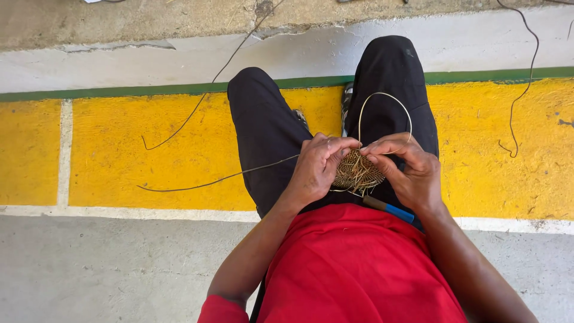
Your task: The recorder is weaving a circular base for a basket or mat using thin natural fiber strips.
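A small round woven piece of tan cane sits between both hands, above my lap. My left hand grips its left edge, fingers curled over the top. My right hand pinches its right edge and a pale cane strand that loops up over my right knee. Long thin strands trail from the weave out to the left across the yellow floor. Under my right wrist a tool with a blue handle lies on my lap, partly hidden.
I sit with knees in black trousers and a red shirt. Below are a yellow painted band, a green stripe and grey concrete. Dark loose strands lie at the right.
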